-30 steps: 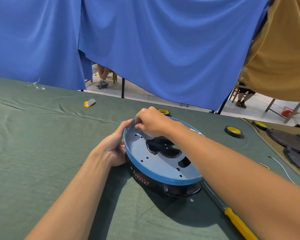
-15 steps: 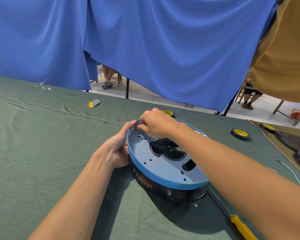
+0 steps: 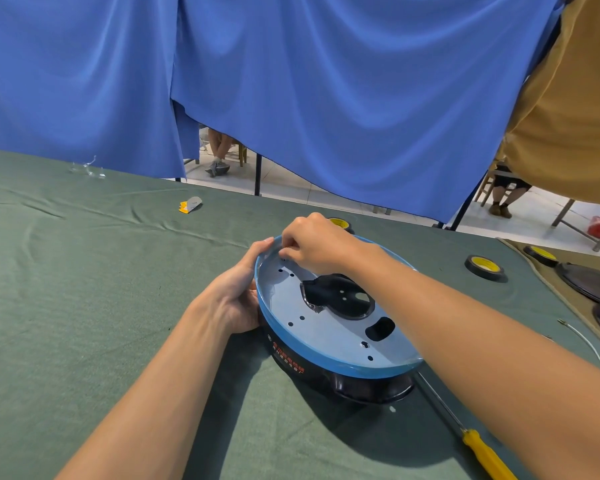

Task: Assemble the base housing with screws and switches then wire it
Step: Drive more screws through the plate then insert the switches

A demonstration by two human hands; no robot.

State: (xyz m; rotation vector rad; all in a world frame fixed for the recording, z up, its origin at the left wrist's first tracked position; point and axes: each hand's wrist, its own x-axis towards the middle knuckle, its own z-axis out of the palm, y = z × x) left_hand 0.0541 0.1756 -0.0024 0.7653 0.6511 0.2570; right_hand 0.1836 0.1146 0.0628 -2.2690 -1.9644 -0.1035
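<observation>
— Where are your hands?

— My left hand (image 3: 238,296) grips the housing (image 3: 326,327) at its left side, thumb up on the blue rim. My right hand (image 3: 314,247) is curled over the far part of the plate, fingertips pinched together by a small hole. Whether they hold anything, I cannot tell.

— And the housing?

— It sits about mid-table (image 3: 84,306), plate upward.

— Around it?

— A screwdriver (image 3: 487,455) lies just right of it, handle toward the near edge. One tape roll (image 3: 484,266) lies farther right, toward the far edge.
</observation>
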